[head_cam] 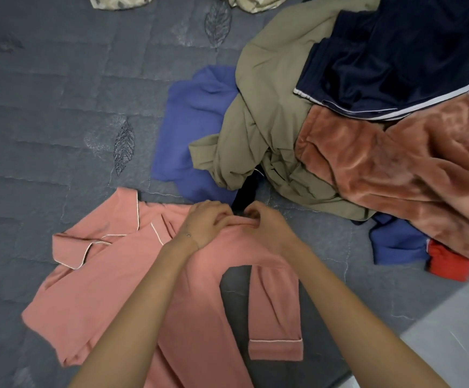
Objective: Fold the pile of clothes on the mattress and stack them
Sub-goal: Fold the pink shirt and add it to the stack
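Observation:
A salmon-pink pyjama shirt (110, 278) with white piping lies spread on the grey quilted mattress (45, 121), collar to the left and one sleeve (276, 312) hanging down toward me. My left hand (206, 222) and my right hand (267, 225) meet at the shirt's far edge, both pinching a fold of its fabric. The pile of clothes sits to the right: an olive garment (264, 119), a blue one (196, 121), a dark navy one with white trim (395, 51) and a rust-brown fleece (401, 169).
A blue piece with a red cuff (412, 247) pokes out under the fleece. A pale satin cloth (121, 1) lies at the far edge. The mattress ends at the lower right, where a light floor (457, 337) shows.

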`<act>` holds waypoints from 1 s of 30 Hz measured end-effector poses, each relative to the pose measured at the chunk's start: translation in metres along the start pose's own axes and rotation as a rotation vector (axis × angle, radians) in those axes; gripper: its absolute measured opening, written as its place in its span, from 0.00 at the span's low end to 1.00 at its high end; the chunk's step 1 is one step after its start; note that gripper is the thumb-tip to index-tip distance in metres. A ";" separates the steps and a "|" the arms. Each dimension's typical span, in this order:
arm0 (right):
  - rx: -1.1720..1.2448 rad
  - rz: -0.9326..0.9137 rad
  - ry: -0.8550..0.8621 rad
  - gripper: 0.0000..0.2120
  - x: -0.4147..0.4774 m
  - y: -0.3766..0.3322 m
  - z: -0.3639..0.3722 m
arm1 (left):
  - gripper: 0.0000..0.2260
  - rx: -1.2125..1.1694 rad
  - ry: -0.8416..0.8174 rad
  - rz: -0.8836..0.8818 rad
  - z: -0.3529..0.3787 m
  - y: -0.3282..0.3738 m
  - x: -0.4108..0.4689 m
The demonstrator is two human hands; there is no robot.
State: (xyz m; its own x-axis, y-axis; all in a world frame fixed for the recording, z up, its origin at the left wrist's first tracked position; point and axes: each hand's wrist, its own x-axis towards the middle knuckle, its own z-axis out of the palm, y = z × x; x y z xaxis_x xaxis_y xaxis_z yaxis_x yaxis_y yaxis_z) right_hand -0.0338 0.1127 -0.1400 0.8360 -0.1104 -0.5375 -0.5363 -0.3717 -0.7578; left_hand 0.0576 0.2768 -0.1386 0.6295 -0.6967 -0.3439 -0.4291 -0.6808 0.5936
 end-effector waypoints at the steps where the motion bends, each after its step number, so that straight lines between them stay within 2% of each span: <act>1: -0.005 0.011 -0.053 0.06 -0.002 0.000 -0.005 | 0.20 -0.019 0.058 0.015 0.000 0.003 0.001; 3: 0.054 0.061 -0.183 0.03 -0.008 -0.004 -0.013 | 0.18 -0.042 0.184 0.013 0.001 0.011 0.002; 6: 0.171 0.213 -0.297 0.16 -0.012 -0.002 -0.017 | 0.15 -0.089 0.305 -0.075 0.003 0.015 0.004; 9: 0.291 0.217 -0.315 0.18 -0.020 0.007 -0.022 | 0.09 -0.151 0.373 -0.158 0.002 0.016 0.004; 12: 0.293 0.181 -0.320 0.13 -0.029 0.014 -0.035 | 0.05 -0.150 0.396 -0.216 0.000 0.018 0.006; 13: 0.289 0.181 -0.296 0.14 -0.032 0.014 -0.041 | 0.04 -0.146 0.397 -0.228 0.002 0.018 0.007; 15: 0.223 0.161 -0.166 0.22 -0.034 0.015 -0.054 | 0.04 -0.159 0.421 -0.247 0.003 0.022 0.009; 17: 0.138 0.076 0.037 0.24 -0.034 0.013 -0.068 | 0.05 -0.185 0.404 -0.236 0.005 0.027 0.013; 19: 0.059 -0.024 0.176 0.19 -0.033 0.008 -0.083 | 0.10 -0.218 0.243 -0.161 0.005 0.043 0.020; 21: -0.014 -0.097 0.153 0.13 -0.029 0.004 -0.093 | 0.18 -0.138 0.036 -0.053 0.006 0.063 0.031; 23: -0.056 -0.109 0.067 0.08 -0.028 0.002 -0.100 | 0.17 -0.063 -0.036 -0.021 0.005 0.080 0.043; 24: -0.101 -0.101 0.030 0.08 -0.028 0.004 -0.104 | 0.12 -0.084 -0.036 -0.045 0.003 0.086 0.049; 26: -0.244 -0.091 -0.024 0.15 -0.031 0.009 -0.113 | 0.06 -0.194 -0.004 -0.090 0.000 0.092 0.058; 27: -0.335 -0.081 -0.040 0.18 -0.034 0.012 -0.118 | 0.06 -0.215 0.033 -0.093 -0.001 0.093 0.061; 30: -0.545 -0.040 -0.038 0.20 -0.045 0.026 -0.133 | 0.07 -0.133 0.183 -0.096 0.000 0.092 0.064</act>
State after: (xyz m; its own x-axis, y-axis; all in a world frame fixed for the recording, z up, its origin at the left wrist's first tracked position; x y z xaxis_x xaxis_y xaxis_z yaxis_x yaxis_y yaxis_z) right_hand -0.0698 -0.0145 -0.0860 0.8444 -0.0567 -0.5327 -0.3579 -0.7995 -0.4823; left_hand 0.0581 0.1700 -0.1064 0.7753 -0.5692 -0.2736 -0.2797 -0.6979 0.6593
